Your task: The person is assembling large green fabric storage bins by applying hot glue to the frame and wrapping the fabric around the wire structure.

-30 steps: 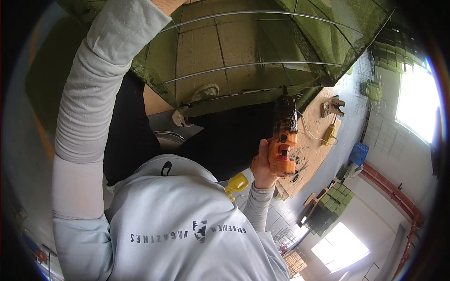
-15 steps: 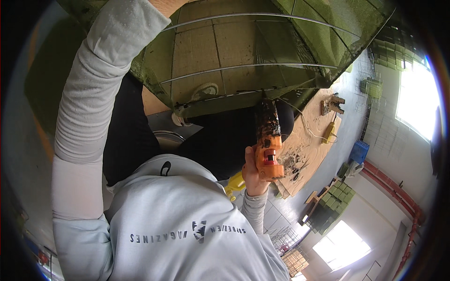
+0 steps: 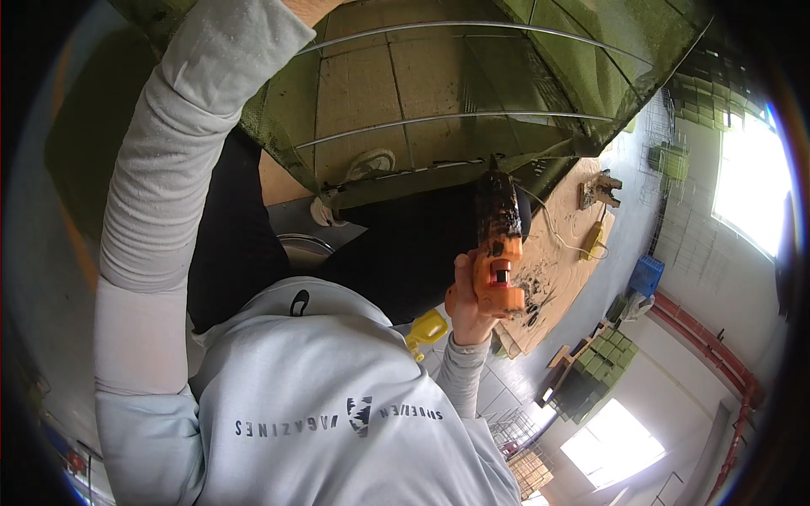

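Note:
My right hand (image 3: 468, 308) is wrapped round the grip of an orange glue gun (image 3: 499, 268). Its long nose is caked in black residue. The tip rests at or very near the lower edge of a green mesh cover (image 3: 396, 187) stretched over a metal wire frame (image 3: 456, 115). Dark streaks run along that edge, to the left of the tip. At the top of the view, my left hand (image 3: 310, 8) reaches over the frame's left side; its fingers are out of sight, so what they touch does not show. The frame sits over my legs.
To the right lies a brown board (image 3: 557, 261) spattered with black. On it are a black-stained stand (image 3: 599, 191) and a yellow object (image 3: 594, 239) with a cord. A yellow bottle-like item (image 3: 427, 329) is by my right wrist. Green stacks (image 3: 603, 363) and a blue crate (image 3: 646, 275) stand beyond.
My right hand has moved the glue gun a little right and upward along the mesh edge. My left arm and the frame have shifted only slightly in view.

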Demonstrator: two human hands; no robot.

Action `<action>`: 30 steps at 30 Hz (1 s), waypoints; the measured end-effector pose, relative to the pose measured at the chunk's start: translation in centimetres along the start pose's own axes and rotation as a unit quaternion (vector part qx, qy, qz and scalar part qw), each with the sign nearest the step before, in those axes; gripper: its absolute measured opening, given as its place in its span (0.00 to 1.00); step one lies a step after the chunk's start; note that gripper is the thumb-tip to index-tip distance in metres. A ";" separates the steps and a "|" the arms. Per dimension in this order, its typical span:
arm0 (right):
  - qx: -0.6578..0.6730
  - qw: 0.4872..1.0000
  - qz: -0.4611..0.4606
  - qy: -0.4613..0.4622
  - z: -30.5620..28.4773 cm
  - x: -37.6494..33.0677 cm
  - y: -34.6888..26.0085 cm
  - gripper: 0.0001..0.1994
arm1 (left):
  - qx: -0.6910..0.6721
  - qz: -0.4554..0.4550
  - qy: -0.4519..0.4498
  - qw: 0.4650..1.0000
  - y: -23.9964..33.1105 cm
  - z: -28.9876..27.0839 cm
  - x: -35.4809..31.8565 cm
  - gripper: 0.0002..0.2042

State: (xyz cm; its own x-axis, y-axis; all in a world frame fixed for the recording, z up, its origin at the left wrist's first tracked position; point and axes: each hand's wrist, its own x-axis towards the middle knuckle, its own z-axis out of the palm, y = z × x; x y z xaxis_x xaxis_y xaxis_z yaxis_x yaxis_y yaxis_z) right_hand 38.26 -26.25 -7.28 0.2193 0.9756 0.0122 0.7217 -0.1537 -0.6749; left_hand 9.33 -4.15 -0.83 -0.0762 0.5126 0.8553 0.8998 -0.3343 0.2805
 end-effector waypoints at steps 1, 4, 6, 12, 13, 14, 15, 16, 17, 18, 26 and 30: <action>-0.015 1.000 -0.001 -0.005 0.0 0.2 0.0 0.09 | -0.017 -0.029 -0.034 0.999 0.0 -0.1 0.1 0.15; -0.077 0.995 -0.042 -0.037 -0.3 -0.4 0.1 0.09 | 0.012 -0.042 -0.053 0.998 0.2 -0.2 0.2 0.15; -0.044 0.998 -0.011 -0.049 -0.1 -1.1 -0.6 0.09 | 0.000 -0.014 -0.027 1.000 0.1 -0.2 0.1 0.15; 0.049 0.990 0.097 -0.086 0.3 -2.2 -0.3 0.09 | -0.034 0.011 0.011 0.999 0.3 0.8 -0.4 0.14; 0.036 0.993 0.082 -0.082 0.2 -2.1 -0.3 0.09 | -0.009 0.025 0.009 1.000 0.4 0.6 -0.4 0.14; 0.024 0.994 0.067 -0.078 0.1 -2.0 -0.2 0.09 | -0.010 0.026 0.008 1.000 0.6 0.4 -0.3 0.14; 0.025 0.994 0.068 -0.078 0.0 -1.9 -0.1 0.09 | -0.036 0.014 -0.008 0.999 0.8 0.2 -0.2 0.14; 0.012 0.997 0.042 -0.058 0.0 -1.7 0.0 0.09 | -0.062 0.001 -0.023 0.998 0.9 0.1 -0.1 0.15; -0.002 0.999 0.016 -0.038 -0.1 -1.5 0.1 0.09 | -0.060 0.001 -0.023 0.998 0.6 0.4 -0.2 0.15; -0.001 0.999 0.014 -0.039 -0.2 -1.4 0.1 0.09 | -0.046 0.009 0.000 0.999 0.2 1.0 -0.3 0.15; 0.013 0.999 0.044 -0.012 -0.3 -0.5 0.5 0.08 | -0.019 -0.014 -0.023 0.999 0.4 0.3 0.1 0.15; -0.010 0.999 0.037 -0.012 -0.2 -0.5 0.6 0.08 | -0.067 -0.016 -0.006 0.998 0.3 0.8 -0.2 0.15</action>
State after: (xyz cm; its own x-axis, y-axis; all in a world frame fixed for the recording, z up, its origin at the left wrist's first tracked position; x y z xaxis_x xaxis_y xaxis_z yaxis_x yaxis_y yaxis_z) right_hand 38.66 -26.86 -7.54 0.2575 0.9647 -0.0552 0.7169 -0.2291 -0.6585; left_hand 9.98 -3.72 -1.30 -0.0975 0.5339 0.8399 0.8316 -0.4199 0.3635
